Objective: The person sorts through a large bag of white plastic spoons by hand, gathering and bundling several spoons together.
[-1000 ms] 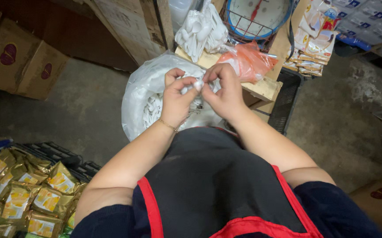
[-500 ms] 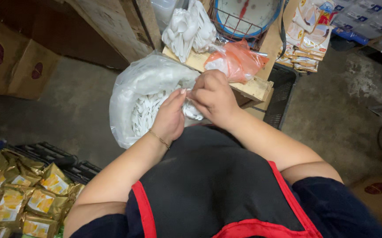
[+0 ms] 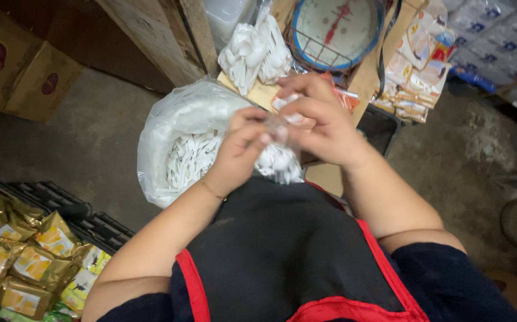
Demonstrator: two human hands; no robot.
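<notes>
My left hand (image 3: 239, 154) and my right hand (image 3: 321, 122) meet in front of my chest, both pinching the top of a small clear bag of white plastic spoons (image 3: 279, 162) that hangs below them. Just left of my hands stands a big open clear sack (image 3: 169, 119) filled with loose white plastic spoons (image 3: 190, 156). A tied bundle of white spoons (image 3: 255, 50) lies on the wooden table (image 3: 330, 177) beyond my hands. Part of an orange bag (image 3: 348, 98) shows behind my right hand.
A round dial scale (image 3: 336, 27) with a blue rim stands on the table. Packets hang at the right (image 3: 416, 59). A dark crate (image 3: 76, 214) with gold snack packets (image 3: 14, 256) sits at lower left. Cardboard boxes (image 3: 20, 65) stand at upper left on the concrete floor.
My hands have lifted and shifted slightly right with the small bag, which now hangs below them; the view has tilted so the scale and spoon bundle show more.
</notes>
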